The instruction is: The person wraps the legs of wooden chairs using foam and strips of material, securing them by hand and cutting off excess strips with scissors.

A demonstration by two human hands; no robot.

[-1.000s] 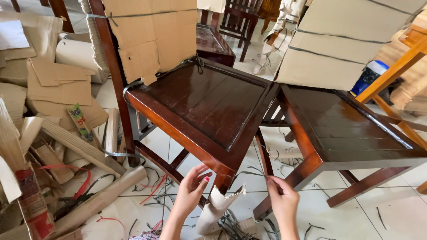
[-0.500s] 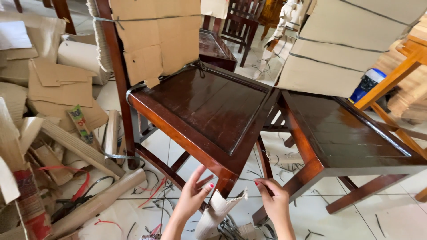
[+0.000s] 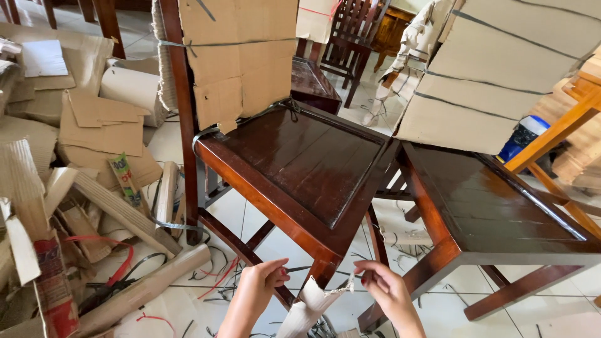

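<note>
Both hands have closed since a second ago: left hand (image 3: 260, 285) and right hand (image 3: 383, 281) now pinch, apparently, a thin strap (image 3: 313, 269) across the chair leg (image 3: 322, 275), above its torn wrap (image 3: 310, 310).

I see my left hand (image 3: 258, 289) and right hand (image 3: 387, 289) pinching a thin strap on either side of the dark wooden chair's (image 3: 300, 159) front leg, just above the torn cardboard wrap (image 3: 310, 308). A second chair (image 3: 494, 200) stands beside; cardboard scraps (image 3: 94, 131) lie left.
</note>
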